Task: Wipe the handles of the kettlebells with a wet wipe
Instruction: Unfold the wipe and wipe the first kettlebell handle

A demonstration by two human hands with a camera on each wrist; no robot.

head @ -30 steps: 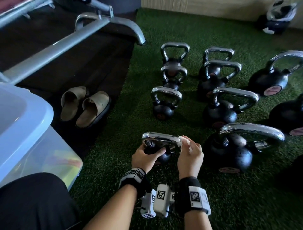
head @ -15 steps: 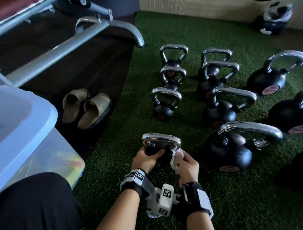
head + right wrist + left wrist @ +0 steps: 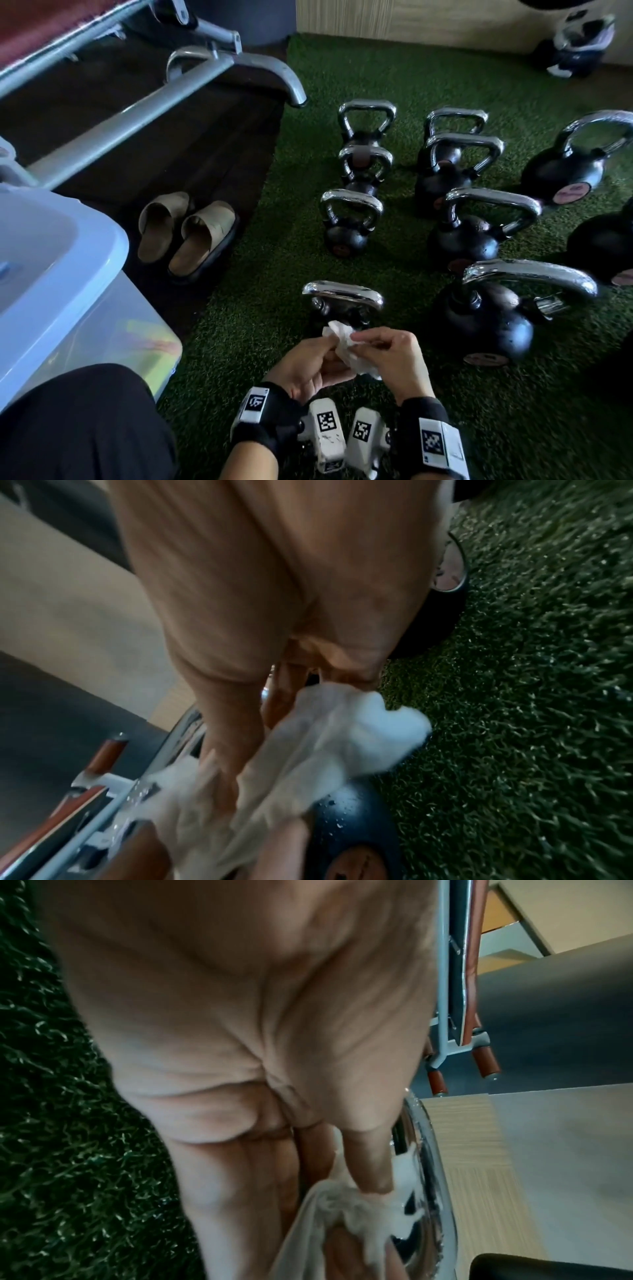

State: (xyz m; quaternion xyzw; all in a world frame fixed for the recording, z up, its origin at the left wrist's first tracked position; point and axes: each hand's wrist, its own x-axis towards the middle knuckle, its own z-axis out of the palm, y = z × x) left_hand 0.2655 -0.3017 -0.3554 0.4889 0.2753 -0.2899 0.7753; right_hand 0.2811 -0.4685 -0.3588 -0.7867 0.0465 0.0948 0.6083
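While the left hand (image 3: 310, 365) and right hand (image 3: 394, 358) met just short of the nearest kettlebell (image 3: 342, 308), both pinched a crumpled white wipe (image 3: 346, 346) between thumb and fingertips, clear of its chrome handle (image 3: 342, 291). That kettlebell stood on green turf (image 3: 239, 325), first of a column of four, with a larger one (image 3: 489, 322) to its right and more behind. Further left lay a pair of sandals (image 3: 186, 233) on dark flooring and a clear bin with a pale blue lid (image 3: 61, 260).
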